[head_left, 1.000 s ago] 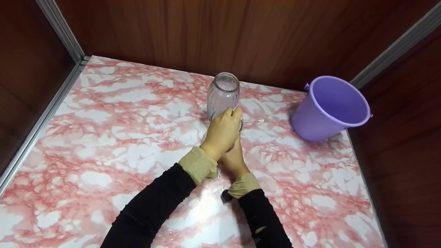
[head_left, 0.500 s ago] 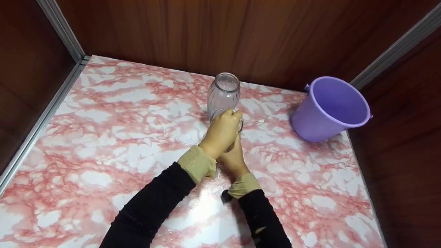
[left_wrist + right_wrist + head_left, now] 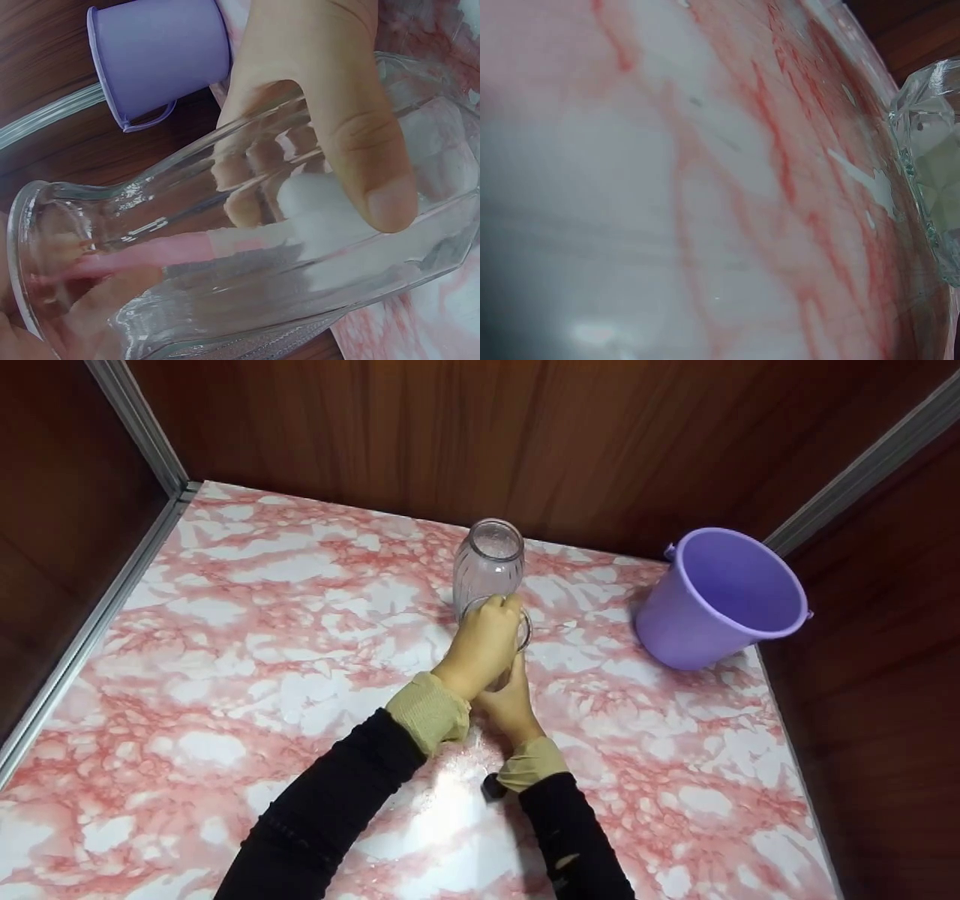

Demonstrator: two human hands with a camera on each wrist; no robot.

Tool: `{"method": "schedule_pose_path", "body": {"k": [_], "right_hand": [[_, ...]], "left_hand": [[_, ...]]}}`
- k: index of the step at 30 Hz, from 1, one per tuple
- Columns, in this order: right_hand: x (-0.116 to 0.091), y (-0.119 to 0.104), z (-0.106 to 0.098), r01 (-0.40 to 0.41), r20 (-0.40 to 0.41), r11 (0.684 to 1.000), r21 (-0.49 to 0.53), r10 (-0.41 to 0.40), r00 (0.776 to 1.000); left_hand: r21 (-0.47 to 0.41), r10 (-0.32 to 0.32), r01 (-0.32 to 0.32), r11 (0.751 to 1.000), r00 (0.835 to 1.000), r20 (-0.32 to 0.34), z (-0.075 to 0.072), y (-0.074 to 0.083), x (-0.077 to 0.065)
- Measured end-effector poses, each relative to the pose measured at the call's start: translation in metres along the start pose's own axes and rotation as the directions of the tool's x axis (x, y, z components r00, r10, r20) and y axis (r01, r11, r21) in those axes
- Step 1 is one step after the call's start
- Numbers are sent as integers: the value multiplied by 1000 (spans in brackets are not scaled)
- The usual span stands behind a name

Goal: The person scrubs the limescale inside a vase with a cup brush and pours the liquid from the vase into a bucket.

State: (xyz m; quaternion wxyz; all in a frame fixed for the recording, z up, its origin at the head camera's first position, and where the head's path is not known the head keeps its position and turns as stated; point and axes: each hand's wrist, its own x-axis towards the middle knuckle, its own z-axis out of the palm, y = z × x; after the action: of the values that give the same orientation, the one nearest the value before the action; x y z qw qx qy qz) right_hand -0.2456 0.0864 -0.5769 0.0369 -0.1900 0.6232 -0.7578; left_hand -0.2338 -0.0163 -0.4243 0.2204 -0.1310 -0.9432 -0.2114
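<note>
In the head view my left hand (image 3: 484, 645) is at the mouth of a clear ribbed glass jar, partly covering it. My right hand (image 3: 512, 701) grips this jar from below and behind the left. The left wrist view shows the tilted jar (image 3: 187, 202) close up, with the right hand's thumb (image 3: 386, 199) across its side and the fingers behind the glass. A bottle brush with a pink handle (image 3: 180, 247) and a white head (image 3: 315, 199) reaches inside. Left-hand fingers hold the handle at the mouth. The right wrist view catches only the jar's faceted glass (image 3: 937, 165).
A second clear glass jar (image 3: 489, 562) stands upright just beyond the hands. To the right, a purple bucket (image 3: 694, 615) stands on the pink-and-white marbled tabletop (image 3: 285, 600). Dark wood panels (image 3: 450, 442) enclose the back and sides. A small black object (image 3: 493, 787) is at the right cuff.
My left hand has shifted slightly at the jar's mouth, baring a little more of the rim. The right hand, standing jar and bucket keep their places.
</note>
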Motion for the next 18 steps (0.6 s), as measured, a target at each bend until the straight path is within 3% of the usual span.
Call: {"method": "schedule_pose_path", "body": {"k": [4,13,18], "right_hand": [[0,1,0,16,1,1000,-5,-16,1000],[-3,-25,9,21,27,1000,-23,-20,999],[-6,-27,8,2,-16,990,-140,-5,1000]], "left_hand": [[-24,0,0,1000,1000,-23,0,0,0],[-105,-32,26,994,998,-57,0,-1,-1],[-106,-44,42,993,999,-22,-1,-1,0]]}}
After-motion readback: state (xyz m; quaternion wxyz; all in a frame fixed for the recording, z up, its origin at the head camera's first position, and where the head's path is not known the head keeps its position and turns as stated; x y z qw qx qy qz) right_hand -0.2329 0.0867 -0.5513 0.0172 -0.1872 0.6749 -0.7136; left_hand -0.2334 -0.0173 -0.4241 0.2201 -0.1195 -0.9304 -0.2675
